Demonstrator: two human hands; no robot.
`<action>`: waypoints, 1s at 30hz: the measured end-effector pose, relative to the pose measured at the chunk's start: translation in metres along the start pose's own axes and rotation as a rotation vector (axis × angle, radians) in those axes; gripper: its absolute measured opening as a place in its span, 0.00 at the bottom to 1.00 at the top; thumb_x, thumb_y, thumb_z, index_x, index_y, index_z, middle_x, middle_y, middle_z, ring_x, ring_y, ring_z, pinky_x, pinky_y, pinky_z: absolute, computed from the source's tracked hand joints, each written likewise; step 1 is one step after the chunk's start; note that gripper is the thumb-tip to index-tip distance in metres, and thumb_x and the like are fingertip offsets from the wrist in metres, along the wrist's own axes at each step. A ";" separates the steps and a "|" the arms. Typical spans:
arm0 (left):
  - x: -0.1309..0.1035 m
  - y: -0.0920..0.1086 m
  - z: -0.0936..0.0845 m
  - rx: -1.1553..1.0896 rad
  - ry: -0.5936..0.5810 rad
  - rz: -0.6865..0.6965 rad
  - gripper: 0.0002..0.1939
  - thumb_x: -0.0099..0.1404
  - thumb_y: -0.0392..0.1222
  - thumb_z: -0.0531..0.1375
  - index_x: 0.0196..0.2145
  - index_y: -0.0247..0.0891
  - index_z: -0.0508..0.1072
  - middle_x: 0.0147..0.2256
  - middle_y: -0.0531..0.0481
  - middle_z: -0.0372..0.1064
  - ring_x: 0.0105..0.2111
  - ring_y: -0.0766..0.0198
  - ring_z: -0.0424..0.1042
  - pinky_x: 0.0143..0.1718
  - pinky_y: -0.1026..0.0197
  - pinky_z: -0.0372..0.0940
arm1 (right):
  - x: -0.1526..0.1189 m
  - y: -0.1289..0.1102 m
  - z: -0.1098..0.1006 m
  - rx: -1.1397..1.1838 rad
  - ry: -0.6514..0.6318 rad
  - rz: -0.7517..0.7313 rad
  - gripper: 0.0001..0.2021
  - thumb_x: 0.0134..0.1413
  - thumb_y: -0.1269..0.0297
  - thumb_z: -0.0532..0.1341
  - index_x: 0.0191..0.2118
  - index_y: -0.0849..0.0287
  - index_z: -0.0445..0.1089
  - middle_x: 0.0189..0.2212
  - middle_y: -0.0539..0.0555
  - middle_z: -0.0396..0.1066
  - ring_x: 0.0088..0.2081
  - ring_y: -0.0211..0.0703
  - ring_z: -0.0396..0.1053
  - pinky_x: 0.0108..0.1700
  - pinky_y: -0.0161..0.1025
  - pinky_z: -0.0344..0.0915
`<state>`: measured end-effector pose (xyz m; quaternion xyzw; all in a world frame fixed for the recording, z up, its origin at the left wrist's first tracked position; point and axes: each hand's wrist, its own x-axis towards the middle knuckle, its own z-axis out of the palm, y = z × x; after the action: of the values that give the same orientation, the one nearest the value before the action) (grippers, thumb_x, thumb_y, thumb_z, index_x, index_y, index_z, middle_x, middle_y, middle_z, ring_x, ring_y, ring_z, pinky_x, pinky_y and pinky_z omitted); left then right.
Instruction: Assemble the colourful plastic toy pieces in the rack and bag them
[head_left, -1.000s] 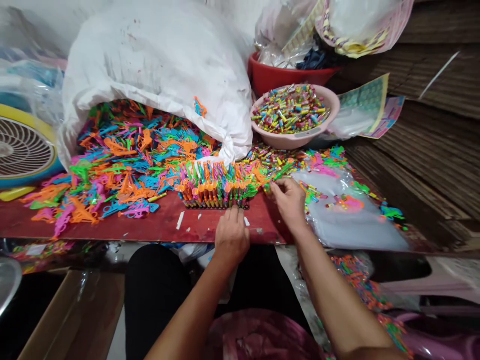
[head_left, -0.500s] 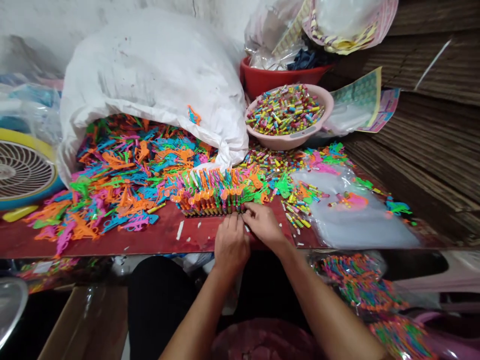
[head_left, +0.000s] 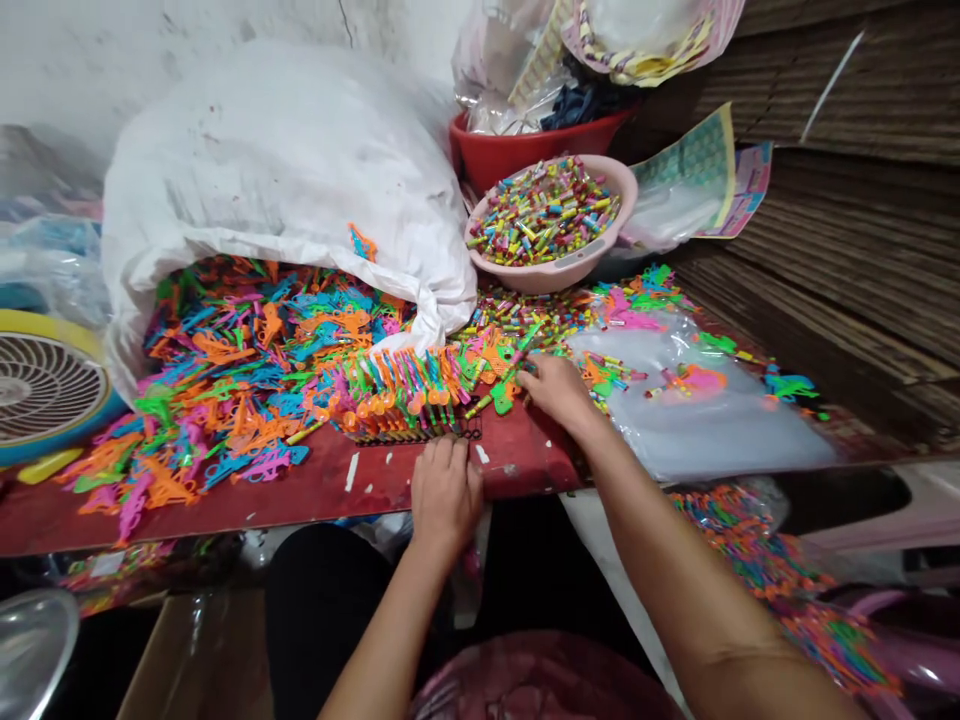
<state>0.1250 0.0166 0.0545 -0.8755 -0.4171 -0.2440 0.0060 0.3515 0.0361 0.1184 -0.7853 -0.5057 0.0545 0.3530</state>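
A low black rack (head_left: 474,430) stands on the red table, filled with rows of upright plastic toys (head_left: 405,385) in orange, green, pink and blue. My left hand (head_left: 444,490) is at its front edge, fingers together and fingertips against the rack. At the rack's right end, a few slots show bare. My right hand (head_left: 556,388) is to the right of it, fingers closed in a pinch beside green and orange plastic pieces (head_left: 501,396). What lies between those fingertips is too small to make out.
A white sack (head_left: 292,150) spills a heap of loose plastic toys (head_left: 225,390) at left. Behind, a pink basin (head_left: 562,275) holds many small coloured tubes. Clear plastic bags (head_left: 697,430) lie at right. A fan (head_left: 52,380) stands far left.
My right hand has left the rack's right end and moved right and away from me to the loose pieces. My left hand stays by the rack. The view has shifted slightly.
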 end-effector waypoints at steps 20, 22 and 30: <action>-0.051 -0.049 -0.006 -0.148 0.365 -0.493 0.38 0.63 0.53 0.62 0.64 0.33 0.54 0.58 0.31 0.62 0.60 0.44 0.63 0.60 0.41 0.60 | -0.049 -0.041 0.055 0.133 -0.212 -0.540 0.11 0.60 0.70 0.59 0.46 0.58 0.76 0.44 0.58 0.75 0.48 0.49 0.67 0.52 0.46 0.59; -0.046 -0.049 -0.005 -0.157 0.309 -0.513 0.37 0.66 0.50 0.59 0.66 0.34 0.50 0.61 0.30 0.59 0.62 0.44 0.61 0.62 0.41 0.58 | -0.052 -0.055 0.070 0.296 -0.321 -0.528 0.10 0.57 0.72 0.60 0.44 0.59 0.76 0.41 0.57 0.75 0.44 0.46 0.69 0.48 0.41 0.62; -0.031 -0.081 -0.025 -0.202 0.164 -0.548 0.27 0.58 0.38 0.55 0.56 0.38 0.64 0.43 0.45 0.73 0.45 0.52 0.73 0.63 0.40 0.57 | -0.052 -0.075 0.106 0.495 -0.398 -0.394 0.08 0.51 0.75 0.62 0.36 0.58 0.74 0.30 0.49 0.74 0.32 0.38 0.68 0.37 0.34 0.61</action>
<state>0.0387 0.0415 0.0471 -0.7039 -0.6095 -0.3466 -0.1136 0.2227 0.0636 0.0704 -0.5376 -0.6775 0.2577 0.4308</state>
